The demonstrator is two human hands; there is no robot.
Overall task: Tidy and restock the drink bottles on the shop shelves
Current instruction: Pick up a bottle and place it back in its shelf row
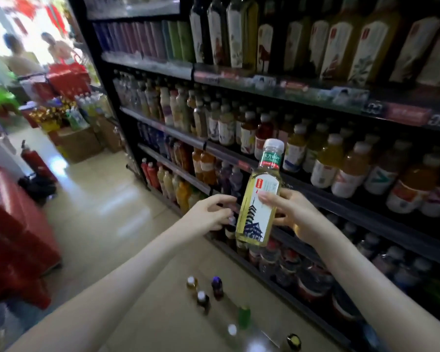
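Observation:
My right hand (294, 212) grips a pale green tea bottle (258, 199) with a white cap and a white label showing a blue pagoda, held upright in front of the shelves. My left hand (211, 212) hovers just left of the bottle, fingers loosely curled, holding nothing; whether its fingertips touch the bottle I cannot tell. Behind stand dark shop shelves (341, 196) packed with rows of drink bottles. Several loose bottles (217, 288) stand on the floor below my arms.
A red cabinet (13, 237) lines the left side of the aisle. A red fire extinguisher (34, 161) and a dark bag sit on the tiled floor. Cardboard boxes (79, 143) with goods stand at the aisle's end, where two people are by the bright doorway.

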